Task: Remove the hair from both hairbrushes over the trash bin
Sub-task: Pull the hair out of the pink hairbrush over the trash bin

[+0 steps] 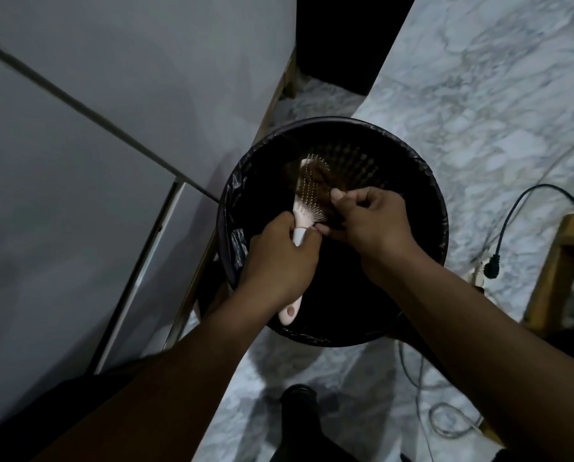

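A pale pink hairbrush (pixel 301 191) is held above the round black trash bin (pixel 425 181), which has a dark liner. My left hand (pixel 277 261) grips the brush's handle, whose end sticks out below my palm. A brown clump of hair (pixel 322 181) sits tangled in the bristles. My right hand (pixel 369 221) pinches that clump at the lower right of the brush head, thumb on top. Only one hairbrush is visible.
A white cabinet or appliance (pixel 95 161) stands on the left, touching the bin. Marble-patterned floor (pixel 479 95) lies to the right, with a black cable and plug (pixel 492 261) and thin wires. A wooden furniture leg (pixel 552 275) is at far right. My dark shoe (pixel 299 405) is below the bin.
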The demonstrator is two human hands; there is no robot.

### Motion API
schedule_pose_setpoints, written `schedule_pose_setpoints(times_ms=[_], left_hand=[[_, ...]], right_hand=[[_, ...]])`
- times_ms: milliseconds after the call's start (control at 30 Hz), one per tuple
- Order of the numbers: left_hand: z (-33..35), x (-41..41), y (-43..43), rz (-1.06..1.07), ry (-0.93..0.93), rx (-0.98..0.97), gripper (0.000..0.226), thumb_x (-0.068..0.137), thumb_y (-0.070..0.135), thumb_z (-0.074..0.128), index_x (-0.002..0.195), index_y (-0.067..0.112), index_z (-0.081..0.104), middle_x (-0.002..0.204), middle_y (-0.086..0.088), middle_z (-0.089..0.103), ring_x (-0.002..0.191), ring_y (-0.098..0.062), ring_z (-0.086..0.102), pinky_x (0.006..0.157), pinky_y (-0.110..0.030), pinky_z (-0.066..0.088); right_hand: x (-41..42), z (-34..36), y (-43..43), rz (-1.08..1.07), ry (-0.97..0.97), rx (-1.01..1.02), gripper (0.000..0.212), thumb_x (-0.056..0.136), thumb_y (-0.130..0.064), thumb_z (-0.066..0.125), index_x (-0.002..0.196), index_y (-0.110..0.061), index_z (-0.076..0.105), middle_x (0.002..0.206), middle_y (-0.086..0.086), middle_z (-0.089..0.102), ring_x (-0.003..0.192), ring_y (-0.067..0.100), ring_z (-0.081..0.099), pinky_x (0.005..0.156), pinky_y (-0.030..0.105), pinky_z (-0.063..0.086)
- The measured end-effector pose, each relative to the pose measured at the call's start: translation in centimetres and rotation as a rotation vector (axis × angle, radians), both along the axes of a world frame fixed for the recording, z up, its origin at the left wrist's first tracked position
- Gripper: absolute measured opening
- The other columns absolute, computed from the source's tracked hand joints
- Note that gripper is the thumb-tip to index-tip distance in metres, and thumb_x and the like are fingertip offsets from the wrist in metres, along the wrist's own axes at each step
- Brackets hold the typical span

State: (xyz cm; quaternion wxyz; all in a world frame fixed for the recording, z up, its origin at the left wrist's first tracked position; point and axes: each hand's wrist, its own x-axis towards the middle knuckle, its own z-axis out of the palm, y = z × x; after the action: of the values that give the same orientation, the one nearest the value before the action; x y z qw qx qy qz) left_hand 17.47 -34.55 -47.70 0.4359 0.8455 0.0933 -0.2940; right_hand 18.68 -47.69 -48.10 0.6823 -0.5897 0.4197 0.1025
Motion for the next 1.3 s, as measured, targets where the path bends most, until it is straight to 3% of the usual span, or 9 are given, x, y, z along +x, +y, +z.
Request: schedule_pose_setpoints(times_ms=[100,233,400,533,867,967,1100,1233,1300], left_hand=[[0.2,0.0,0.0,-0.017,-0.021,0.009,0.026,0.097,0.039,0.057,0.075,0.025,0.052,0.063,0.005,0.058,0.048,-0.004,0.052,0.048,-0.023,0.035],[0.8,-0.5,-0.6,-0.083,-0.082,0.029,0.026,0.095,0.038,0.059,0.077,0.022,0.049,0.065,0.002,0.060,0.054,-0.011,0.057,0.048,-0.027,0.039],[1.0,-0.9,-0.8,-0.086,-0.106,0.025,0.025,0.095,0.040,0.057,0.078,0.025,0.047,0.063,0.003,0.058,0.051,-0.012,0.056,0.049,-0.027,0.038],[1.2,-0.6,-0.7,-0.103,-0.137,0.049,0.022,0.097,0.041,0.055,0.081,0.027,0.047,0.066,0.002,0.060,0.053,-0.013,0.059,0.047,-0.027,0.039],[1.0,-0.1,-0.5,-0.106,-0.175,0.097,0.019,0.098,0.041,0.051,0.089,0.026,0.045,0.073,0.000,0.062,0.060,-0.020,0.061,0.051,-0.033,0.043],[0.8,-0.5,-0.5,-0.168,-0.223,0.120,0.020,0.097,0.044,0.050,0.087,0.028,0.042,0.072,0.002,0.060,0.063,-0.022,0.061,0.056,-0.040,0.050],[0.7,-0.7,-0.7,-0.185,-0.234,0.139,0.020,0.097,0.046,0.049,0.088,0.030,0.042,0.073,0.001,0.061,0.065,-0.026,0.063,0.059,-0.042,0.052],[0.6,-0.5,-0.6,-0.164,-0.211,0.117,0.022,0.098,0.047,0.048,0.087,0.029,0.042,0.072,0.001,0.061,0.061,-0.024,0.062,0.055,-0.040,0.049],[0.6,-0.2,-0.6,-0.148,-0.198,0.120,0.023,0.098,0.047,0.048,0.086,0.028,0.043,0.070,0.001,0.061,0.060,-0.021,0.061,0.052,-0.035,0.044]], right_hand=[[0.5,0.2,-0.5,-0.053,0.022,0.081,0.008,0.098,-0.011,0.058,0.098,-0.005,0.054,0.107,0.025,0.063,0.101,0.036,0.071,0.066,0.037,0.064],[0.5,0.2,-1.5,0.063,-0.018,0.017,0.051,0.080,-0.031,0.080,0.117,-0.002,0.059,0.108,0.019,0.073,0.088,0.031,0.076,0.067,0.040,0.063],[0.0,0.5,-1.4,0.118,-0.094,-0.248,0.023,0.076,-0.027,0.085,0.082,-0.008,0.074,0.076,0.012,0.076,0.065,0.025,0.076,0.065,0.046,0.064],[-0.1,1.1,-1.4,0.105,-0.123,-0.270,0.022,0.087,-0.019,0.075,0.073,-0.006,0.066,0.065,0.008,0.071,0.048,0.012,0.069,0.049,0.025,0.055],[0.9,1.3,-1.1,-0.138,-0.073,0.184,0.014,0.097,-0.014,0.061,0.088,-0.006,0.052,0.098,0.020,0.061,0.089,0.031,0.069,0.065,0.042,0.063],[0.7,1.2,-1.1,-0.008,-0.088,0.089,0.045,0.083,-0.028,0.079,0.114,-0.001,0.061,0.104,0.019,0.072,0.087,0.025,0.076,0.066,0.036,0.063],[0.3,1.5,-1.1,0.049,-0.156,-0.181,0.022,0.085,-0.015,0.078,0.087,0.005,0.068,0.068,0.011,0.068,0.047,0.004,0.064,0.045,0.018,0.050],[0.5,1.2,-1.1,-0.054,-0.141,-0.078,0.022,0.092,-0.012,0.068,0.077,0.000,0.058,0.060,0.005,0.066,0.057,0.016,0.070,0.059,0.038,0.063],[0.8,1.1,-0.9,-0.130,-0.100,0.012,0.023,0.097,-0.011,0.061,0.078,-0.006,0.050,0.070,0.011,0.059,0.065,0.020,0.070,0.060,0.039,0.064]])
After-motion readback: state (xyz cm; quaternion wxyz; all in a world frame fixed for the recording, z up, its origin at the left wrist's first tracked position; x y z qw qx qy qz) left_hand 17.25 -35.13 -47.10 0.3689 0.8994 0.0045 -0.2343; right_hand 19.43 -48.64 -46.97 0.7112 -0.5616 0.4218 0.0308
